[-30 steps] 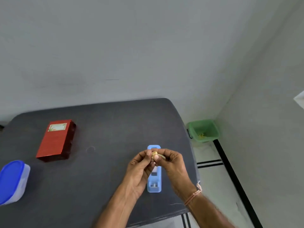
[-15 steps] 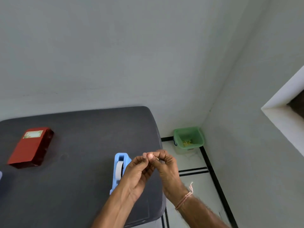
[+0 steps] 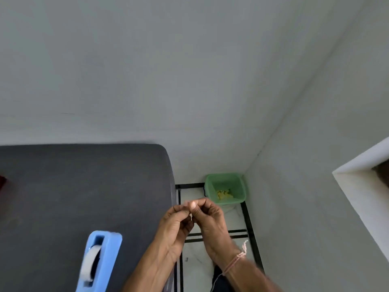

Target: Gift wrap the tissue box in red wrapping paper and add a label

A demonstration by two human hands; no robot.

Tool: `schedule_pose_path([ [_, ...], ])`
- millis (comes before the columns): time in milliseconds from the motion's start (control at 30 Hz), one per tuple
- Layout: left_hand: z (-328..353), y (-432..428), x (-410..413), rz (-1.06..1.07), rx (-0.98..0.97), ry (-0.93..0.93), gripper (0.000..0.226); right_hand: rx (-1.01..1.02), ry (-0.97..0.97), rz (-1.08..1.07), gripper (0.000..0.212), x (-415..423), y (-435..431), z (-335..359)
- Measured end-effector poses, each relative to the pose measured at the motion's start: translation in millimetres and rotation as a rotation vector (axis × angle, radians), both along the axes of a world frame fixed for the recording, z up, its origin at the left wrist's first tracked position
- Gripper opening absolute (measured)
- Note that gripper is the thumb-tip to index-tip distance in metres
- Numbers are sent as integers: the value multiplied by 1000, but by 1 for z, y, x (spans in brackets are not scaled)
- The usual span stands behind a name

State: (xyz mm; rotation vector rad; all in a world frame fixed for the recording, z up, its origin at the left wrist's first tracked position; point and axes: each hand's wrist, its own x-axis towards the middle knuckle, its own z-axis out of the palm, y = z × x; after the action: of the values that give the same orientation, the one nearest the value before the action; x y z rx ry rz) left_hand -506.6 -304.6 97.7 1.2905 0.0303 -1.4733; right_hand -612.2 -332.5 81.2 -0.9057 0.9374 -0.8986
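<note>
My left hand (image 3: 174,224) and my right hand (image 3: 208,216) meet fingertip to fingertip just past the table's right edge, above the floor. Together they pinch a small scrap (image 3: 190,217), of which only a pale speck shows between the fingers. The box wrapped in red paper (image 3: 2,182) is a mere sliver at the far left edge of the view, on the dark grey table (image 3: 84,186); its label is out of view. A blue tape dispenser (image 3: 101,262) with a white roll lies on the table to the left of my left forearm.
A green plastic bin (image 3: 225,188) with yellowish scraps in it stands on the floor in the room's corner, beyond my hands. White walls close in behind and to the right. A white ledge (image 3: 362,186) juts out at the right.
The view has swung right: the red box has slid almost out at the left, and the blue-lidded container is gone. Both hands, still pinched together, have moved right from above the dispenser to past the table's edge.
</note>
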Motion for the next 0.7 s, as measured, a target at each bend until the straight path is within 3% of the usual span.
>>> schedule_pose_path([
  [133, -52, -98, -45, 102, 115, 5, 14, 125, 27, 6, 16, -31, -103, -57],
  [367, -173, -250, -95, -21, 288, -111, 12, 418, 255, -248, 16, -97, -256, -192],
  [500, -253, -296, -110, -166, 353, -183, 12, 542, 360, -335, 8, -114, -332, -290],
  [700, -349, -337, -116, -196, 474, -260, 14, 682, 448, -379, 12, -134, -397, -416],
])
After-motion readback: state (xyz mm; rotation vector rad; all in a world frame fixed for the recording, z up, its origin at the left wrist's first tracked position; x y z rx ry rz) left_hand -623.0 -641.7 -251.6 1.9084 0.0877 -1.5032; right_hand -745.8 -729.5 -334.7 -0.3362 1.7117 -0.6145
